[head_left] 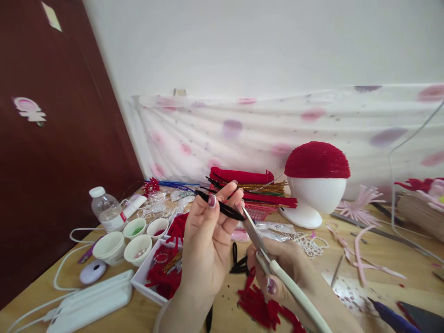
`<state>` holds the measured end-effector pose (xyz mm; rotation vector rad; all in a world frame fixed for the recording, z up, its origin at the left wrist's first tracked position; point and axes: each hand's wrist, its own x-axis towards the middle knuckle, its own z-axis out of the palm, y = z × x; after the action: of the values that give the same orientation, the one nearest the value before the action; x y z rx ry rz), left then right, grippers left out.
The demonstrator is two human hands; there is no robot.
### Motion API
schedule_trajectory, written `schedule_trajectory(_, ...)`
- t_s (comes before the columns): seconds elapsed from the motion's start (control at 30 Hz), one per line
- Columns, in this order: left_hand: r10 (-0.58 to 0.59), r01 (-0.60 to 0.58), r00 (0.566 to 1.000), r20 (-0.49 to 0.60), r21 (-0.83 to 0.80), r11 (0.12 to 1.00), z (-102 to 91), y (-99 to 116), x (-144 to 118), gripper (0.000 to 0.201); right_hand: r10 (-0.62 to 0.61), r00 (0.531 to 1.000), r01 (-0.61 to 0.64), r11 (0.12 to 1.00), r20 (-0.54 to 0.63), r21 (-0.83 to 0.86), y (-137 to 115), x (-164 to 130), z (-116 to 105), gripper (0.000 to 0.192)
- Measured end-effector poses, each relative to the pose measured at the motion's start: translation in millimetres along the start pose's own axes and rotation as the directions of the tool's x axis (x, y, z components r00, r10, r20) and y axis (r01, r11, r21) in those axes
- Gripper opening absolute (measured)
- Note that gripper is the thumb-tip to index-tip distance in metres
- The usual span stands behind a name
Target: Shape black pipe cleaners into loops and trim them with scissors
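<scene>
Under both your grips lies the wooden tabletop (224, 310), and beyond your right grip, farther right, stands a white mannequin head (314, 194) with a red cap (317, 159) over its crown. Your left grip (208, 236) is raised, palm toward you, thumb and fingers pinching; your right grip (294, 259), lower and nearer you, is wrapped around the handles of the scissors (284, 280). Behind your left grip sits a pink basket (256, 212) laden with fuzzy stems; just left of that grip is a white box (147, 292) of red pieces, with paper cups (109, 247) farther left. Below your right grip lie red fuzzy cuttings (256, 307). Your left grip holds the black fuzzy strip (225, 210), its end at the scissor blades; you cannot tell whether they touch.
</scene>
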<state>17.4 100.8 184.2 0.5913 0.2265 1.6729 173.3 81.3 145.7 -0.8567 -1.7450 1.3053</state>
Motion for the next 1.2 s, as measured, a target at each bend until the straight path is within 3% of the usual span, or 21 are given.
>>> schedule_trajectory(0.5,0.094,-0.090,0.994,-0.054,0.072,0.993,1.9,-7.0,-1.9,0.010,-0.029,0.999,0.027,0.997,-0.038,-0.074,-4.5,3.2,3.9,0.049)
schedule_trajectory(0.73,0.073,-0.072,0.996,-0.055,0.026,0.997,1.1,-3.3,-0.1,0.017,-0.037,0.997,0.028,0.991,-0.070,-0.132,0.3,5.3,2.1,0.049)
schedule_trajectory(0.83,0.042,-0.041,0.999,-0.022,0.005,0.999,-1.1,0.9,2.0,0.020,-0.062,0.998,0.058,0.993,-0.033,-0.099,2.3,6.1,0.1,0.054)
schedule_trajectory(0.97,-0.009,0.008,1.000,0.025,0.042,0.999,-3.3,4.3,2.3,0.013,-0.084,0.996,0.084,0.992,0.001,-0.091,1.9,5.7,-3.4,0.055)
schedule_trajectory(1.2,-0.004,0.004,1.000,0.005,0.084,0.996,-3.0,2.8,2.1,0.012,-0.057,0.998,0.059,0.984,0.017,-0.170,-1.2,5.8,-9.0,0.057)
